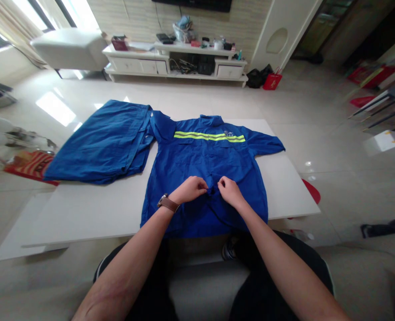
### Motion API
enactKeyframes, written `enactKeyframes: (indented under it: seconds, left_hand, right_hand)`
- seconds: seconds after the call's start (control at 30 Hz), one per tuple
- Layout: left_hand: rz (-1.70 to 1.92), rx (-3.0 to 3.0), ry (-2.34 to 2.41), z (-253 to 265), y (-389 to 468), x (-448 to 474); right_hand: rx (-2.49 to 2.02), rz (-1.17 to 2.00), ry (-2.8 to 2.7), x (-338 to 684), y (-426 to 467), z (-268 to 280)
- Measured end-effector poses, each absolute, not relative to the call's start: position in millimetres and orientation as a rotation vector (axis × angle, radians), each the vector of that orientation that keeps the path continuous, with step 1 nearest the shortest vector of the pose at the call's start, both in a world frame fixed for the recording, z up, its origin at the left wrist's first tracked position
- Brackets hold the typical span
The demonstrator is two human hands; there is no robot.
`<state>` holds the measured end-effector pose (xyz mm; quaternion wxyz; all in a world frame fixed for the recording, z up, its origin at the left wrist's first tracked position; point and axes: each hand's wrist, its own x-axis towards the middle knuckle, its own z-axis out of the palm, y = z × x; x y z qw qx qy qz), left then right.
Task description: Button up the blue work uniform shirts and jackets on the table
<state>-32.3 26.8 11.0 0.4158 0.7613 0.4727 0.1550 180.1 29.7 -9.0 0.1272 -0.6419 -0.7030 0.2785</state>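
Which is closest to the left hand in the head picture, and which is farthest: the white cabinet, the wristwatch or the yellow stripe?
Starting from the left hand:
1. Wristwatch: on that same arm's wrist.
2. Yellow stripe: ahead, across the blue jacket.
3. White cabinet: far ahead, beyond the jacket.

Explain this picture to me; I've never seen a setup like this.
There is no machine here: a camera worn on a person's head looks forward and down, so the bare arms are the wearer's own. A blue jacket with a yellow-green reflective stripe lies spread on a white table, beside folded blue cloth. The left hand, above a wristwatch, and right hand meet the jacket's front; their fingers seem to pinch it.
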Motion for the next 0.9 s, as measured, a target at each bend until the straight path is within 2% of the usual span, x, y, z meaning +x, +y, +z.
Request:
enactKeyframes:
  seconds: [0.1, 0.27, 0.4, 0.5, 0.67, 0.83, 0.9]
  left_hand:
    - [0.252, 1.907, 1.189, 4, 25, -42]
    - [-0.120, 2.015, 1.544, -14, -3, -49]
    - [-0.398, 2.040, 1.633, -12, -44, -25]
    - [-0.389, 2.158, 1.712, 0, -66, -6]
    - [-0.353, 2.186, 1.483, 9, -68, 0]
    - [-0.683, 2.008, 1.313, 2, -56, -7]
    - [-0.687, 1.972, 1.235, -2, -54, -8]
  right_hand:
    - [-2.071, 0.798, -2.284, 197, 30, 4]
    - [-2.280, 0.866, -2.593, 214, 23, 21]
    - [-2.219, 0.824, -2.630, 212, 17, 19]
    - [-2.086, 0.838, -2.633, 205, 14, 11]
    - [-1.973, 0.805, -2.809, 193, 5, 0]
    - [-1.883, 0.902, -2.883, 187, -2, 0]
    - [-1.886, 0.902, -2.886, 187, -3, 2]
